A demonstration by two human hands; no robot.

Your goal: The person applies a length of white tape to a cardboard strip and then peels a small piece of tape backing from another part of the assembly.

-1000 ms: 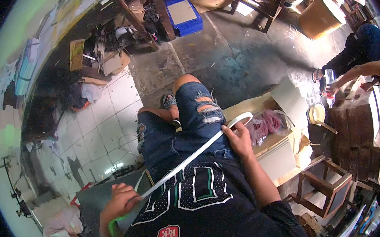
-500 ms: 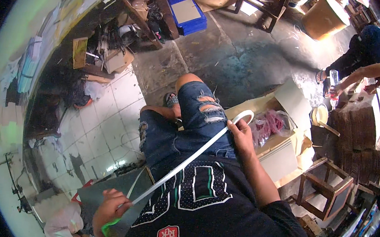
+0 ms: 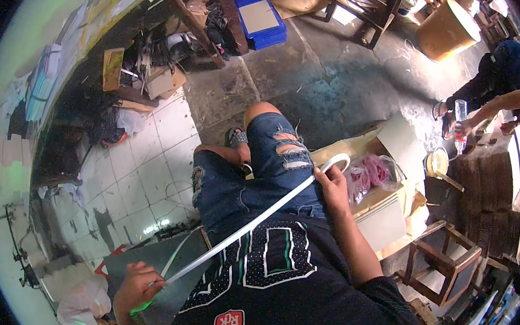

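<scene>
Left hand (image 3: 137, 283): low at the left of the view, fingers curled and pressed together around the lower end of a white strip (image 3: 255, 221); thumb not clearly visible
Grey sheet (image 3: 158, 265): a flat grey panel lying just under and beside the left hand, the strip's end meeting it there
White strip: a long thin white band stretched taut on a diagonal, from the left hand up across the black shirt (image 3: 286, 288) and the denim shorts (image 3: 253, 174) to the right hand
Right hand (image 3: 335, 191): at the centre right, over the thigh, fingers closed in a pinch on the strip just below its far end, which curls over into a small loop (image 3: 336, 162)
Cardboard box (image 3: 380, 198): open, just right of the right hand, with a clear bag of pink material (image 3: 370, 171) inside
Other person (image 3: 502, 84): far right, crouched, holding a clear bottle, well apart from the strip
Risk, slipping: the strip looks smooth and under tension, so a loosened pinch at either end could let it spring free
Risk, kinking: the curled end by the right hand could crease if bent tighter
Risk, snagging: the torn denim edges lie right under the strip and could catch it
</scene>
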